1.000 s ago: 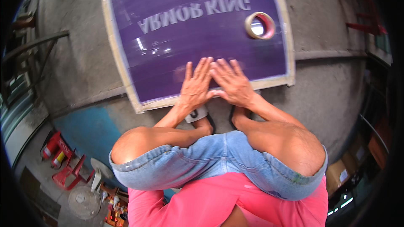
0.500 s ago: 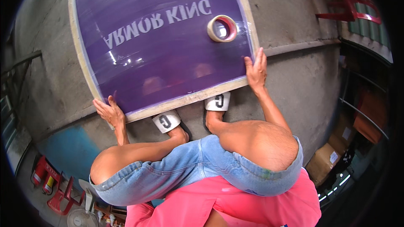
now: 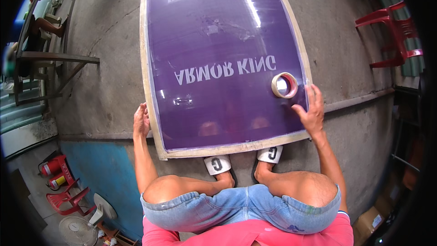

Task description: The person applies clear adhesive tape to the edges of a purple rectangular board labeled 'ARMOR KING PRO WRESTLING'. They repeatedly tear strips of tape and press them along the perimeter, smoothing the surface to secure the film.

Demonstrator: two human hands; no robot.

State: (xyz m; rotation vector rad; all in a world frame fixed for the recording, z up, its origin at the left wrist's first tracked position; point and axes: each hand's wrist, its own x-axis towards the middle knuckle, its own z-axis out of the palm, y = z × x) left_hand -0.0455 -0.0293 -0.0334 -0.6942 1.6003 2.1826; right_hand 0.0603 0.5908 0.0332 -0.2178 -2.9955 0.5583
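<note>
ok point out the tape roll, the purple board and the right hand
tape roll (image 3: 284, 85), head view, on its ring wall
purple board (image 3: 218, 41), head view, bare purple face
right hand (image 3: 311, 114), head view, back of hand

- A pink shirt (image 3: 248, 236) covers the upper body.
- Faded blue denim shorts (image 3: 241, 207) end in rolled, frayed hems above the knees.
- White slide sandals (image 3: 243, 159), each with a dark letter on the strap, are on the feet.
- Both forearms are bare, with no sleeves.
</note>
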